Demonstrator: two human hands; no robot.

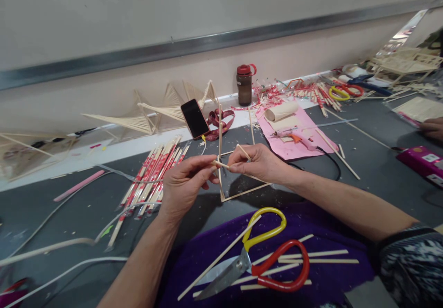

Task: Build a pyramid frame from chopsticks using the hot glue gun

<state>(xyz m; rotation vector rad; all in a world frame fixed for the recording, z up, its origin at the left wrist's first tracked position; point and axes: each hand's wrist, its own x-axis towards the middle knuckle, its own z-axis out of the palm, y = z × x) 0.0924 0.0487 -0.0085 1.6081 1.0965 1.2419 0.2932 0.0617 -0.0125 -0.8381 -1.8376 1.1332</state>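
Between the fingertips of both hands is a short piece of wooden chopstick (222,165). My left hand (185,181) pinches its left end, and my right hand (258,161) pinches the right end. Another pale stick (244,153) pokes up at the right fingers; I cannot tell whether it is gripped. Just behind and below the hands, a frame of chopsticks (245,192) stands on the dark table, with upright sticks partly hidden. Large scissors (243,262) with one yellow and one red handle lie on purple cloth (194,257) over my lap, among several loose sticks.
Wrapped chopsticks (147,174) lie left, near white cables (65,264). Behind are a phone (195,118), a bottle (244,86) and stick models (128,121). A glue gun (299,139) rests on pink paper (311,148). Another person's hand (432,128) shows at far right.
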